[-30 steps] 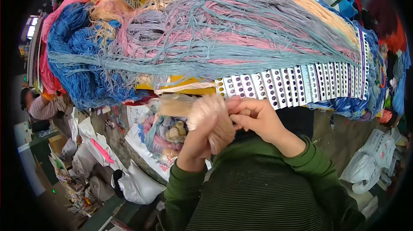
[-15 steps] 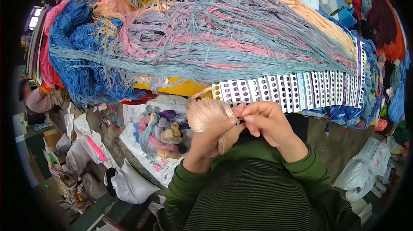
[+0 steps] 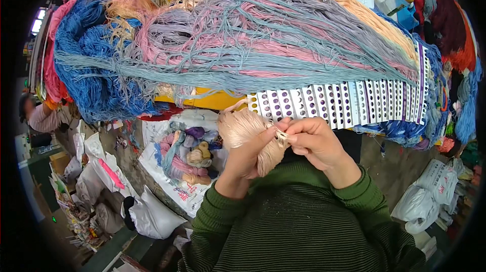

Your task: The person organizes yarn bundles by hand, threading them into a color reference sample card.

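Observation:
A pale peach skein of thread (image 3: 242, 129) hangs in front of my body, with my left hand (image 3: 244, 160) wrapped round it. At the skein's right side, my right hand (image 3: 319, 144) pinches fine pale strands, its fingertips close to my left thumb. Just beyond the hands lies a row of white cards with punched holes (image 3: 314, 104). Above the cards spreads a large heap of grey, pink and teal threads (image 3: 243, 44).
Blue yarn (image 3: 88, 54) lies at the table's left. Small coloured skeins rest on a white sack (image 3: 152, 143) below. Stuffed white bags (image 3: 157, 216) stand lower left, plastic bags (image 3: 422, 201) lower right. Another person's sleeve (image 3: 43, 119) shows at the far left.
The left hand has turned slightly with the skein, and more of the skein's lower part shows. Between the fingertips, the pinched pale strands are now more visible.

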{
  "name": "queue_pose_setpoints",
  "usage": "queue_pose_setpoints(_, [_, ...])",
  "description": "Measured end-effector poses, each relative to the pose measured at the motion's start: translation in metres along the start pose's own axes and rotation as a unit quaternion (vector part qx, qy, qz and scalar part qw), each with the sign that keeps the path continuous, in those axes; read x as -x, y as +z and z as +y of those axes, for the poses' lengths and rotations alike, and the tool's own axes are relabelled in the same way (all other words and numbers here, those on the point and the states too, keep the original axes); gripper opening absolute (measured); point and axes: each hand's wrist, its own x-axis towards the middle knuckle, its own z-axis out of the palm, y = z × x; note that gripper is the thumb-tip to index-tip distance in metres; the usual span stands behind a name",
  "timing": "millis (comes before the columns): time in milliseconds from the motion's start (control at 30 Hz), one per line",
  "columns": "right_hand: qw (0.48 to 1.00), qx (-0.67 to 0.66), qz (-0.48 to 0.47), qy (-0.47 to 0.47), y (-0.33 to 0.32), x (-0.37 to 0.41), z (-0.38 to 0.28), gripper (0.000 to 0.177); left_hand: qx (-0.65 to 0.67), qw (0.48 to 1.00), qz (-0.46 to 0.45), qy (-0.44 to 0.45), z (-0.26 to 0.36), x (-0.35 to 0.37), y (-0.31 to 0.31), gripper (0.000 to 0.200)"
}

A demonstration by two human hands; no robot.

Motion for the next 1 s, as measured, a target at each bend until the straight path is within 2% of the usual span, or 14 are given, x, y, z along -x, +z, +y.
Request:
queue_pose_setpoints(100, [1.000, -0.021, 0.002, 0.005, 0.001, 0.000, -0.001, 0.009, -0.002, 1.000, -0.020, -0.006, 0.001, 0.002, -0.003, 0.031])
queue_pose_setpoints(200, [1.000, -0.019, -0.008, -0.002, 0.002, -0.001, -0.001, 0.010, -0.076, 0.997, -0.010, 0.026, 0.000, 0.004, -0.001, 0.031])
queue_pose_setpoints(300, [0.999, -0.028, -0.018, -0.004, -0.001, -0.001, 0.001, 0.009, -0.032, 0.999, -0.022, 0.015, 0.000, 0.003, -0.004, 0.031])
queue_pose_setpoints(567, [1.000, -0.004, -0.010, 0.018, 0.001, 0.001, -0.002, 0.008, -0.028, 1.000, 0.003, 0.008, -0.001, 0.003, -0.005, 0.031])
queue_pose_setpoints(767, [0.992, -0.068, -0.076, 0.071, -0.008, 0.002, -0.010, 0.010, -0.021, 1.000, -0.014, 0.016, -0.001, 0.005, -0.003, 0.031])
queue_pose_setpoints(867, [0.985, -0.055, -0.149, 0.073, -0.012, 0.005, -0.007, 0.010, 0.012, 1.000, 0.004, -0.006, -0.002, 0.007, -0.006, 0.029])
queue_pose_setpoints(1000, [0.999, 0.002, -0.017, 0.047, -0.006, 0.005, -0.009, 0.015, 0.081, 0.996, 0.003, -0.027, -0.002, 0.006, -0.002, 0.029])
